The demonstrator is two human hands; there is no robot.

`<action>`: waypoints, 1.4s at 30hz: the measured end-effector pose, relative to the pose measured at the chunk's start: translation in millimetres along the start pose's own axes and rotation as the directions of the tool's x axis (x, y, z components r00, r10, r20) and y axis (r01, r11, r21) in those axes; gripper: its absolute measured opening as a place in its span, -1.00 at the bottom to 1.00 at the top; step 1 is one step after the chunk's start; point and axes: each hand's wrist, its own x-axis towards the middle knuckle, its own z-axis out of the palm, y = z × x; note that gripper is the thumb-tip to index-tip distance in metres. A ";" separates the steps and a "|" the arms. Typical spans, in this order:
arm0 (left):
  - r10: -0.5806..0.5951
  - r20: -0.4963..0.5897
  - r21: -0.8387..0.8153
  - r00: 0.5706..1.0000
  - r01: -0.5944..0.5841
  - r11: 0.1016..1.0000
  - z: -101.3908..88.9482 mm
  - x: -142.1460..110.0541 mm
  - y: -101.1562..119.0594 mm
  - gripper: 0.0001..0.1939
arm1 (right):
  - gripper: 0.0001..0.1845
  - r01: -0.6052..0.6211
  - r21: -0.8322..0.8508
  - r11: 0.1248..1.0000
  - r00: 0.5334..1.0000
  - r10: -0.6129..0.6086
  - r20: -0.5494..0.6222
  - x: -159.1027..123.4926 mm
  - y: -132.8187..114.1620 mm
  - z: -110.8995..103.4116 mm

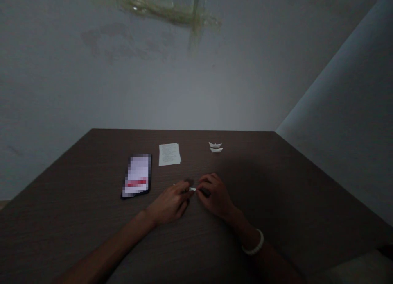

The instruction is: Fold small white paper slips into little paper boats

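Observation:
A small folded piece of white paper (193, 189) shows between my two hands, low over the dark tabletop. My left hand (172, 202) is closed on its left part, with the fingers covering most of it. From the other side, the thumb and index finger of my right hand (215, 194) pinch its right tip. Past my right hand, two small white paper boats (216, 148) sit one behind the other. A short stack of printed paper sheets (170, 154) lies beyond my left hand.
A phone (137, 175) with a lit, blurred screen lies left of the hands. The brown table (276, 185) meets a stained grey wall (184, 87) at the back and another wall (346, 112) on the right. A pale beaded bracelet (256, 244) circles my right wrist.

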 end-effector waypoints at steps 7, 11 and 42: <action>0.009 -0.006 -0.011 1.000 -0.009 1.000 -0.8 0.3 0.3 -0.67 | -0.89 0.072 -0.037 0.997 0.996 -0.070 0.061 -4.3 0.7 -3.0; 0.011 -0.019 -0.007 1.000 -0.011 1.000 -0.6 0.4 0.7 -0.67 | -0.87 0.064 -0.037 0.997 0.996 -0.062 0.067 -2.7 -1.0 -2.2; 0.014 -0.047 -0.041 0.999 -0.016 0.999 -2.3 -0.9 -0.4 -0.70 | -0.94 -0.121 -0.029 0.992 0.993 0.121 0.000 4.6 -8.3 5.9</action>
